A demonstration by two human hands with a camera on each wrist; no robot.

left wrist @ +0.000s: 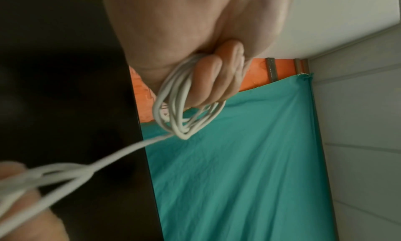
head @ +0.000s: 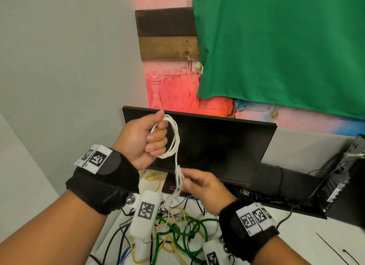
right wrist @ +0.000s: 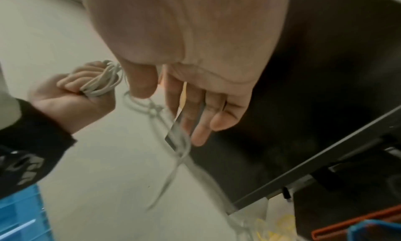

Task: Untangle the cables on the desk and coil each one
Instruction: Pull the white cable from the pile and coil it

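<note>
A green cloth (head: 276, 47) hangs on the wall above a dark monitor (head: 217, 144) that stands at the back of the white desk (head: 308, 231). In front of the monitor, on the desk, lies a tangle of green cable (head: 189, 231), yellow cable (head: 154, 178), blue and black strands, all crossing one another. Above that heap the person holds a white cable (head: 173, 138) up in the air. The left hand (head: 144, 140) is closed in a fist around several finished loops of it, the fingers (left wrist: 208, 83) curled through the coil. From the coil the loose white strands drop down to the right hand (head: 205, 185), which sits lower and just in front of the monitor's bottom edge; its fingers (right wrist: 208, 111) are nearly straight and spread, with the strands running across them, blurred, down toward the pile.
</note>
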